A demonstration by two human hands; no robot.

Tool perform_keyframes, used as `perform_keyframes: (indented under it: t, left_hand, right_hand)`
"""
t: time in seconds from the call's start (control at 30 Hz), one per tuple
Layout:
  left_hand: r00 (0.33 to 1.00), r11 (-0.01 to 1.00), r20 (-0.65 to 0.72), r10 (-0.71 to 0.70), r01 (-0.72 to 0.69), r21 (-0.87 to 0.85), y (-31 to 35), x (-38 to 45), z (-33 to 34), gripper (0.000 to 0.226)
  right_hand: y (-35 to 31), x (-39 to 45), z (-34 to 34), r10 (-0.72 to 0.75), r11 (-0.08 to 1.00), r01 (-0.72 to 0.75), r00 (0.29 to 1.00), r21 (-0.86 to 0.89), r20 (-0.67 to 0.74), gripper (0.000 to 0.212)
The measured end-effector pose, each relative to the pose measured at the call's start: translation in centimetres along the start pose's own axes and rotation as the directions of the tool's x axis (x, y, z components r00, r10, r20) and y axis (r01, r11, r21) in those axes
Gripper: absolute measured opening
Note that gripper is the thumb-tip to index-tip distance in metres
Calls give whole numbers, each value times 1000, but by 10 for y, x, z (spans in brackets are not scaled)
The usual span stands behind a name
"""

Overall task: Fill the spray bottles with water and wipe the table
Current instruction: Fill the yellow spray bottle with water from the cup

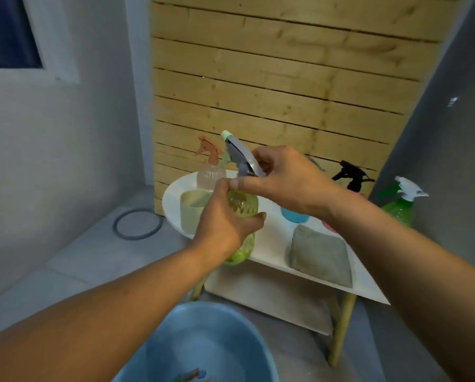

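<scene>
My left hand point(225, 219) grips a yellow-green spray bottle point(241, 205) around its body, held in the air over the near edge of the white table point(275, 241). My right hand point(286, 180) pinches the bottle's grey spray head point(240, 155) at the neck. On the table stand a clear bottle with an orange sprayer point(210, 172), a blue bottle point(292, 215) mostly hidden by my right wrist, a pink bottle with a black sprayer point(352, 177) and a green bottle with a white sprayer point(399, 205). A grey cloth point(320, 256) lies folded on the table.
A blue basin point(203, 346) holding water sits on the floor below my arms. A pale cup-like container point(193, 210) stands on the table's left side. A wooden slat panel point(272, 78) backs the table. A grey ring point(138, 223) lies on the floor at left.
</scene>
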State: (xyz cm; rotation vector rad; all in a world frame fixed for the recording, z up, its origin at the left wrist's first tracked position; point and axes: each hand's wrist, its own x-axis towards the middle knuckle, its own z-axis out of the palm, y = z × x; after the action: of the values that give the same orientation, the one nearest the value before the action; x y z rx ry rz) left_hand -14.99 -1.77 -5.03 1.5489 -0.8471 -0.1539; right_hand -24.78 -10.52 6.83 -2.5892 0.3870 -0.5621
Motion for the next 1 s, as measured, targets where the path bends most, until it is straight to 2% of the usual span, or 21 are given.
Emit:
perform_keyframes:
  t: [0.07, 0.23, 0.37, 0.57, 0.7, 0.77, 0.87, 1.0]
  left_hand:
    - [1000, 999, 9, -15, 16, -31, -6, 13, 23, 64]
    - [998, 996, 48, -41, 44, -71, -28, 34, 64, 62]
    - [998, 998, 33, -60, 60, -1, -41, 41, 77, 64]
    - [996, 997, 52, -78, 78, 10, -54, 51, 83, 65]
    - [987, 996, 133, -87, 89, -12, -53, 56, 76, 84]
    - [979, 997, 190, -78, 77, 17, -52, 57, 70, 86]
    - [964, 992, 251, -86, 61, 109, -48, 56, 58, 76]
    - [939, 987, 310, -149, 122, 106, -49, 53, 45, 63]
  right_hand:
    - [18, 11, -9, 66, 996, -66, 998, -58, 1, 31]
    - [60, 34, -24, 182, 983, -176, 975, -55, 130, 25]
    - [80, 48, -24, 149, 985, -125, 966, -121, 213, 18]
    - [94, 66, -22, 98, 986, -48, 941, -158, 325, 23]
    - [95, 73, -24, 79, 985, -15, 924, -170, 374, 25]
    - [93, 76, -24, 68, 980, 14, 916, -201, 394, 26]
    - [89, 78, -24, 57, 966, 55, 906, -251, 419, 24]
    - [82, 82, -25, 66, 943, 91, 892, -320, 447, 22]
